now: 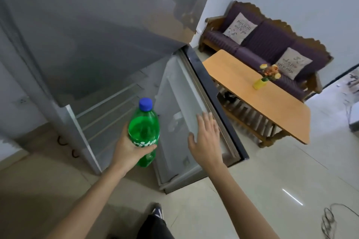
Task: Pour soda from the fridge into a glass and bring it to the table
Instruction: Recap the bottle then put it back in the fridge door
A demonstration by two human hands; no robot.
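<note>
A green soda bottle [144, 128] with a blue cap is held upright in my left hand [129, 150], in front of the open lower part of the grey fridge [97, 35]. Empty shelves show behind the bottle. My right hand [206, 139] is spread flat, fingers apart, against the inner side of the open fridge door [180, 103]. The wooden table [258, 99] stands to the right, beyond the door. No glass is in view.
A yellow vase with flowers [266, 77] stands on the table. Behind it is a purple sofa [268, 44] with two cushions. The open door's dark edge reaches close to the table. A cable [328, 221] lies on the tiled floor at the lower right.
</note>
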